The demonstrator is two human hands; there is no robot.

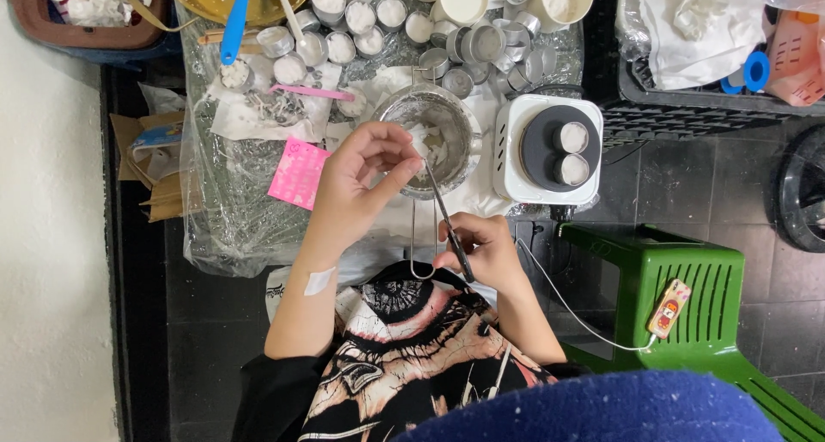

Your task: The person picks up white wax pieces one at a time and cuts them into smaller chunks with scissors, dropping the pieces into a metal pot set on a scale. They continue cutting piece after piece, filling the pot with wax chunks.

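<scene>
Tweezers [449,227]: slim, dark metal, running diagonally from lower right up to the left, centre of frame. Right hand [485,251] is closed around the lower end; the tips rise to the left hand [365,171], whose fingers are pinched together just over the near rim of the pan [430,131]. What sits between those fingertips is too small to make out.

Pan: small, steel, above centre, wire handle [418,244] hanging toward the person. Inside, white lumps and a pale smear; the left hand covers part of the bowl.

Hotplate [550,148]: white body, dark round top, right of the pan, carrying two small tins [571,152] with white filling.

Upper edge: many small foil cups [357,21], some filled white, some empty; larger white cups are cut off by the frame. Blue spatula [235,21] leans on a yellow bowl, upper left, also cut off.

Pink note [297,172] lies left of the left hand on crinkled plastic sheet [223,210].

Green stool [687,296] at lower right holds a small device on a white cable.
</scene>
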